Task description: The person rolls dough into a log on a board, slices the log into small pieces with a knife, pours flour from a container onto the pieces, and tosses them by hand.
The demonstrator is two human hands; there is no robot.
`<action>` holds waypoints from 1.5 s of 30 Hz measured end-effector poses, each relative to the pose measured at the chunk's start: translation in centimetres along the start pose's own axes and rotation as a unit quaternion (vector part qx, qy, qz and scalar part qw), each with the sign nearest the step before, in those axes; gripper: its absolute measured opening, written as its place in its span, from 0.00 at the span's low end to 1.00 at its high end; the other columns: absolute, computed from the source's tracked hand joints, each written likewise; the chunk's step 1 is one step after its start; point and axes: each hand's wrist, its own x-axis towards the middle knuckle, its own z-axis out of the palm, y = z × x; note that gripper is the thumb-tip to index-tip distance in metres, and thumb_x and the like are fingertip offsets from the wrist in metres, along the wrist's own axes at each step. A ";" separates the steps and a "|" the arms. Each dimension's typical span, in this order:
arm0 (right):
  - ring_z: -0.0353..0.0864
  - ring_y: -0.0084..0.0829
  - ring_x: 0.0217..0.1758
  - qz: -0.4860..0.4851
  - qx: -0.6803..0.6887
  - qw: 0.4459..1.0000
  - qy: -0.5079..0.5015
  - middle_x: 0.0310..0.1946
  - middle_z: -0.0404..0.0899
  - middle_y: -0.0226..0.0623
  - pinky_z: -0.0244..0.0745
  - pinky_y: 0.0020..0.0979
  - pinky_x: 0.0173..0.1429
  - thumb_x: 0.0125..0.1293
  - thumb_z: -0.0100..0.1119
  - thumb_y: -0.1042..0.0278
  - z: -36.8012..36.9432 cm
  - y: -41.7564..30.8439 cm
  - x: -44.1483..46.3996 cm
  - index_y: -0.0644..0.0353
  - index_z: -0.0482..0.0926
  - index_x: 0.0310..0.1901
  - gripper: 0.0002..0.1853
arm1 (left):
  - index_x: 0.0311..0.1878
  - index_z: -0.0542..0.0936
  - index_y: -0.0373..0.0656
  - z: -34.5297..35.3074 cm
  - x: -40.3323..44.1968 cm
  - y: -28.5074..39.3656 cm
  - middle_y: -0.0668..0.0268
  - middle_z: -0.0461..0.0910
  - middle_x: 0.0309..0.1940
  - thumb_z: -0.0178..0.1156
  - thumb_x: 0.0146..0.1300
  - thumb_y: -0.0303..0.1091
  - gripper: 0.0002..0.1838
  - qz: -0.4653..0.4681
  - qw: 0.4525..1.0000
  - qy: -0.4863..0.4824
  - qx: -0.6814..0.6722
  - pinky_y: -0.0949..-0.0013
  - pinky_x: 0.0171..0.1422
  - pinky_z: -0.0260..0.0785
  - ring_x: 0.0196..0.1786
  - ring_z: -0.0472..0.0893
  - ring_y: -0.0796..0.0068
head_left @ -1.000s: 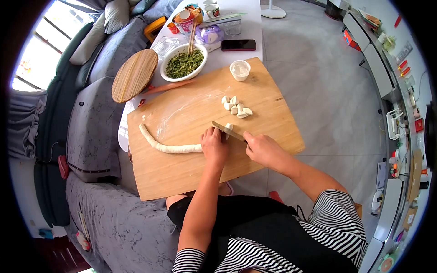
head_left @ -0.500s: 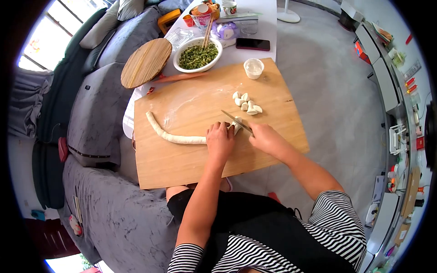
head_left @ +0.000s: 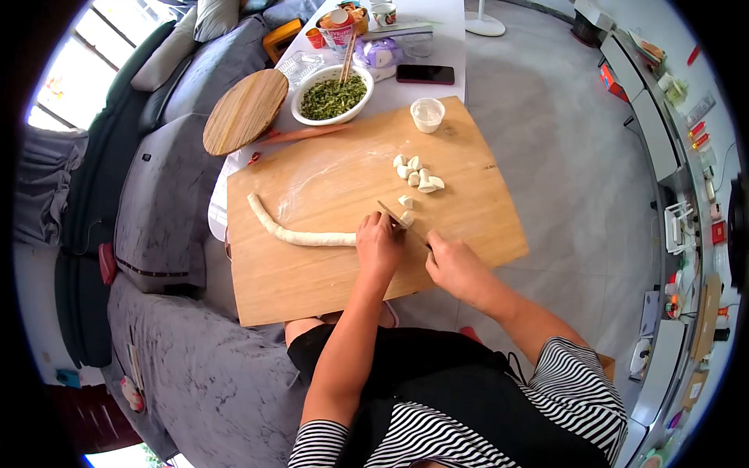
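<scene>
A long rope of dough (head_left: 304,237) curves across the wooden board (head_left: 312,285), its right end under my left hand (head_left: 379,243). The fingers of that hand are curled over the dough. My right hand (head_left: 452,267) grips the handle of a knife (head_left: 417,234), whose blade slants up and left beside my left fingertips. Two cut dough pieces (head_left: 406,202) lie by the blade. Farther up the board is a cluster of several dough pieces (head_left: 418,175).
A small tub of white powder (head_left: 427,115) stands on the board's far edge. Behind it are a bowl of chopped green filling (head_left: 334,95) with chopsticks, a phone (head_left: 425,74) and a rolling pin (head_left: 306,134). A round wooden lid (head_left: 246,112) sits at the left.
A freshly cut dough piece now lies apart above the blade, with another beside the blade. The knife and my right hand have moved slightly down toward me.
</scene>
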 end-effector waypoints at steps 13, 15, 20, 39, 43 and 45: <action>0.81 0.62 0.36 0.047 -0.014 0.999 -0.023 0.27 0.79 0.63 0.76 0.57 0.42 0.64 0.52 0.74 0.5 -0.6 0.6 0.70 0.71 0.42 0.08 | 0.36 0.78 0.40 -0.2 -0.3 0.4 0.58 0.77 0.36 0.70 0.46 0.27 0.14 -0.022 1.000 -0.002 -0.011 0.54 0.50 0.68 0.46 0.76 0.53; 0.81 0.62 0.36 0.052 -0.027 0.998 -0.035 0.28 0.80 0.63 0.76 0.57 0.42 0.64 0.52 0.74 0.7 -0.3 1.7 0.70 0.71 0.42 0.09 | 0.36 0.77 0.41 -0.5 -0.2 0.6 0.59 0.77 0.36 0.71 0.45 0.27 0.14 -0.033 0.999 -0.006 -0.005 0.54 0.51 0.68 0.47 0.76 0.53; 0.80 0.62 0.37 0.018 -0.032 0.999 -0.018 0.30 0.78 0.65 0.74 0.55 0.42 0.64 0.53 0.74 2.4 1.1 5.3 0.70 0.70 0.42 0.09 | 0.40 0.79 0.41 -2.6 0.1 0.2 0.58 0.78 0.41 0.70 0.51 0.31 0.14 -0.048 0.997 -0.059 0.032 0.54 0.52 0.67 0.49 0.76 0.53; 0.81 0.62 0.33 -0.037 0.000 0.999 -0.009 0.25 0.79 0.63 0.77 0.56 0.40 0.64 0.53 0.73 1.7 -0.4 2.6 0.69 0.70 0.41 0.08 | 0.38 0.79 0.43 -1.2 0.1 -1.4 0.60 0.80 0.37 0.62 0.55 0.29 0.07 -0.071 0.993 0.003 0.092 0.56 0.53 0.66 0.48 0.77 0.57; 0.81 0.62 0.34 -0.019 -0.006 1.000 -0.022 0.26 0.79 0.64 0.77 0.56 0.40 0.64 0.53 0.74 1.5 -0.6 2.7 0.69 0.70 0.41 0.08 | 0.38 0.79 0.43 -1.4 0.2 -1.4 0.60 0.79 0.37 0.62 0.54 0.28 0.07 -0.064 0.992 -0.005 0.109 0.55 0.53 0.66 0.47 0.77 0.56; 0.81 0.62 0.34 -0.014 -0.008 0.999 -0.028 0.26 0.79 0.64 0.77 0.56 0.40 0.65 0.52 0.74 1.5 -0.7 2.9 0.69 0.70 0.41 0.08 | 0.38 0.79 0.42 -1.5 0.3 -1.3 0.59 0.79 0.37 0.61 0.54 0.27 0.07 -0.066 0.992 -0.008 0.112 0.55 0.52 0.66 0.47 0.77 0.56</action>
